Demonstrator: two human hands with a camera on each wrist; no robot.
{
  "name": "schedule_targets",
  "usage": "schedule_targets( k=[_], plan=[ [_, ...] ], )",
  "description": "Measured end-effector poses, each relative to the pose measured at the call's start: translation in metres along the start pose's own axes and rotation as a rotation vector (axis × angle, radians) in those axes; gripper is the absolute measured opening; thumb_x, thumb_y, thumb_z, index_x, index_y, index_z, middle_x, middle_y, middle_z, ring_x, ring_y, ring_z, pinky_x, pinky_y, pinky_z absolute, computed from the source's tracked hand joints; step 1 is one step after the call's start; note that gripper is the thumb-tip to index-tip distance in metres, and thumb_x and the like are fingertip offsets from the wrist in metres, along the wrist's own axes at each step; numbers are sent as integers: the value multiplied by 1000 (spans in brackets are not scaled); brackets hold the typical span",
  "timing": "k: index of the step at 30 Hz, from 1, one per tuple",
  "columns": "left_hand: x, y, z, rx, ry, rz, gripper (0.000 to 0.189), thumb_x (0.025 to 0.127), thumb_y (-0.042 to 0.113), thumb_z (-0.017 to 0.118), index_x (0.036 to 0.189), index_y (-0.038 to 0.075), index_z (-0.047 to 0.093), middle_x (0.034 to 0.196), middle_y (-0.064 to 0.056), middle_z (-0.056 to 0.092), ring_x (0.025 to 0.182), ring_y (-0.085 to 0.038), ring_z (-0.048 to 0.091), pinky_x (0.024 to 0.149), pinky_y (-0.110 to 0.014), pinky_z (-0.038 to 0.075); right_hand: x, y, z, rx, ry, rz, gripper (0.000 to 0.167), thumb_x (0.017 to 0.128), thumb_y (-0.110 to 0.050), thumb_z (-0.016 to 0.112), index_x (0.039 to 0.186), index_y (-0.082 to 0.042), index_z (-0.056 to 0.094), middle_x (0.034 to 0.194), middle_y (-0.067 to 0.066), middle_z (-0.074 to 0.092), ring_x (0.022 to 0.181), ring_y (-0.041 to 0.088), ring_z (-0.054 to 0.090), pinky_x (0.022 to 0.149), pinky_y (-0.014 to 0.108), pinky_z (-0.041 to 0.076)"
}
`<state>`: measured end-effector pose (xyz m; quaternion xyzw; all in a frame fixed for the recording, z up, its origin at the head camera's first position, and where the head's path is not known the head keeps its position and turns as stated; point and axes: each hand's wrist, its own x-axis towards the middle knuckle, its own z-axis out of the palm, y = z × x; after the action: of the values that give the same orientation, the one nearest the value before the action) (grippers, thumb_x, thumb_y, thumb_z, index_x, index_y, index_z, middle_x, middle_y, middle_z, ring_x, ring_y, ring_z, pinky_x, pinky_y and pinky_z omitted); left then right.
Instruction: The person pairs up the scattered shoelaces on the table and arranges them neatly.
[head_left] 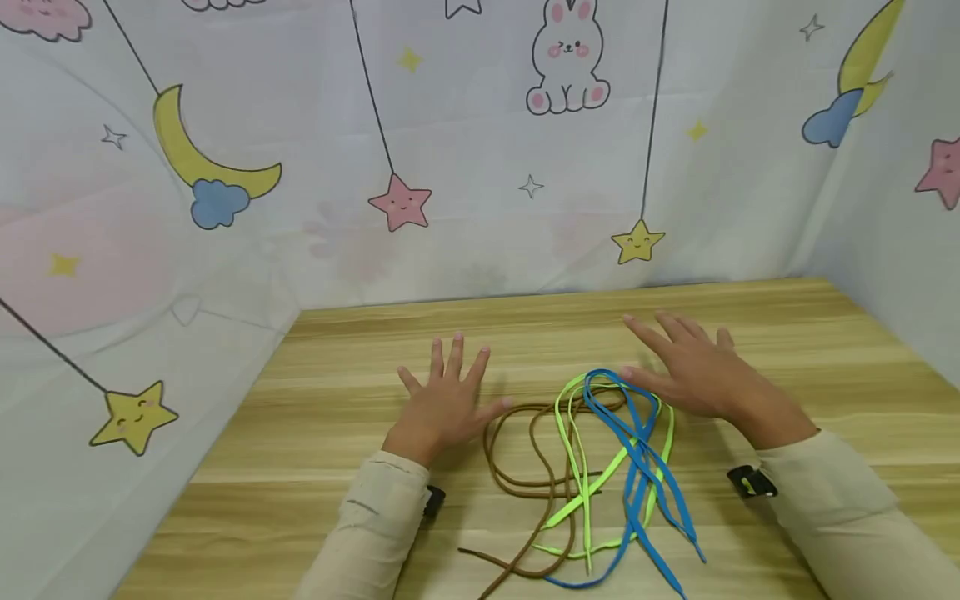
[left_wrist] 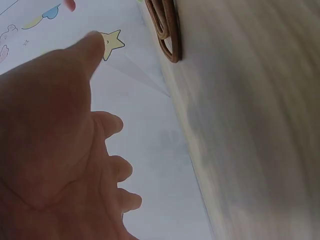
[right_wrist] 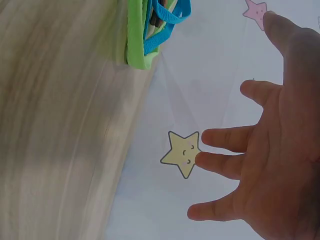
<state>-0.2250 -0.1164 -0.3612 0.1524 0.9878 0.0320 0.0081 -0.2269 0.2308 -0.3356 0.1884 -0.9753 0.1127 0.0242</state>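
The left hand (head_left: 442,408) is spread and empty, raised over the table (head_left: 337,358), its thumb near but apart from the brown lace (head_left: 552,487); that lace lies in loose loops between the hands, partly under the green lace (head_left: 577,502); the blue lace (head_left: 640,458) crosses over the green, ends trailing toward the person; the right hand (head_left: 693,371) is likewise open-fingered and holds nothing, just beyond the blue loop; the step looks like a pause over the tangle, and taking up any lace would call for lowering and pinching one strand.
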Motion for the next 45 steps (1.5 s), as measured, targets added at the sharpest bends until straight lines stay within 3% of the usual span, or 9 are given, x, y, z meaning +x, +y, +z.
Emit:
schedule_targets(
  k=[11, 20, 25, 33, 39, 45],
  plan=[
    [1, 4, -2, 3, 6, 17, 83, 98, 71, 37, 162, 22, 19, 166, -18, 6, 150, -44, 1, 100, -84, 9, 5, -4, 3, -4, 42, -54, 73, 100, -62, 47, 159, -25, 29, 155, 26, 33, 139, 51, 31, 99, 83, 13],
    [1, 8, -3, 12, 2, 28, 78, 99, 68, 38, 158, 18, 32, 164, -22, 14, 148, -49, 9, 102, -83, 9, 5, -5, 5, -7, 41, -80, 70, 103, -58, 45, 160, -21, 29, 151, 26, 39, 136, 50, 37, 100, 80, 19],
    [-1, 9, -2, 7, -1, 51, 74, 101, 65, 39, 157, 16, 36, 162, -22, 20, 148, -48, 12, 104, -80, 12, 6, -4, 6, 5, 46, -96, 66, 105, -53, 44, 158, -15, 33, 147, 25, 46, 132, 49, 43, 99, 74, 30],
    [-2, 13, -1, -32, -34, 127, 71, 102, 64, 38, 152, 13, 43, 156, -19, 36, 145, -43, 29, 109, -69, 27, 6, -3, 7, 82, -18, -55, 69, 104, -58, 41, 148, -6, 47, 137, 23, 57, 124, 44, 54, 96, 66, 42],
    [-4, 22, 0, -17, -40, 202, 66, 102, 62, 38, 146, 14, 49, 142, -11, 55, 128, -31, 53, 100, -54, 45, 7, 0, 10, 89, -78, -62, 63, 104, -52, 48, 139, -1, 56, 116, 16, 69, 105, 35, 66, 85, 57, 51],
    [-5, 30, 3, -4, -36, 233, 63, 103, 60, 39, 147, 15, 49, 143, -8, 55, 126, -29, 55, 100, -50, 46, 8, 3, 13, 87, -112, -73, 53, 103, -41, 55, 136, 0, 57, 106, 9, 72, 95, 28, 69, 80, 53, 54]
  ],
)
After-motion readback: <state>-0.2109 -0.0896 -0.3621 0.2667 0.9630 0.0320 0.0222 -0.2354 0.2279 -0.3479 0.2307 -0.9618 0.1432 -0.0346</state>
